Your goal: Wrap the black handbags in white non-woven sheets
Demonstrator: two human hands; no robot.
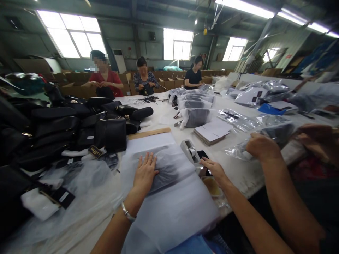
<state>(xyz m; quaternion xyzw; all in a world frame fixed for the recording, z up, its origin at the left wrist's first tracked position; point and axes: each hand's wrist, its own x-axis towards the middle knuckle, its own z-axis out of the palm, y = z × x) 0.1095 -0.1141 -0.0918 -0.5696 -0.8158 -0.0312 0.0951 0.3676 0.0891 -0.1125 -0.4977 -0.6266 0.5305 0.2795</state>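
Note:
My left hand (145, 171) lies flat with fingers spread on a dark bag (166, 173) covered by thin translucent white wrapping sheet (174, 215). The wrapped bag rests on a stack of white sheets in front of me. To the right, my right hand (215, 170) reaches to the tape dispenser (190, 151), its fingertips near the dispenser's front end beside a dark flat object. Whether those fingertips pinch a piece of tape is too small to tell.
Black bags (111, 134) are piled at the left. Wrapped bags (196, 117) stand in a row beyond a stack of white cards (212, 132). At the right, another person's hands (262, 146) handle a clear plastic bag. Several people work across the table (164, 120).

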